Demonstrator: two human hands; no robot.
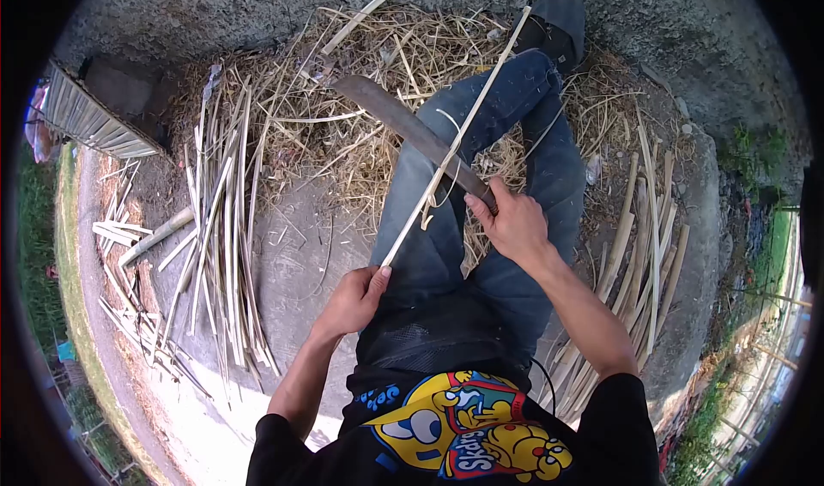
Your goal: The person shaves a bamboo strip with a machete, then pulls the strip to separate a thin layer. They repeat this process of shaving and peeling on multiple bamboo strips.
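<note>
My left hand [354, 301] is closed on the near end of a long pale bamboo strip [421, 205], which slants up and right across my legs. In my right hand [518, 225] is the handle of a machete [400, 120], its broad dark blade pointing up and left. The blade crosses the strip over my thigh, and the two appear to touch there. Thin curled shavings [427, 220] hang from the strip near the crossing. My legs in blue jeans [412, 196] lie stretched out beneath both.
Split bamboo strips [225, 229] lie in a bundle on the left, with thicker pieces [176, 221] beside them. Another pile of strips [639, 237] lies to the right. Shavings [318, 117] cover the ground before a rough wall [215, 10]. A slatted panel [94, 113] stands at left.
</note>
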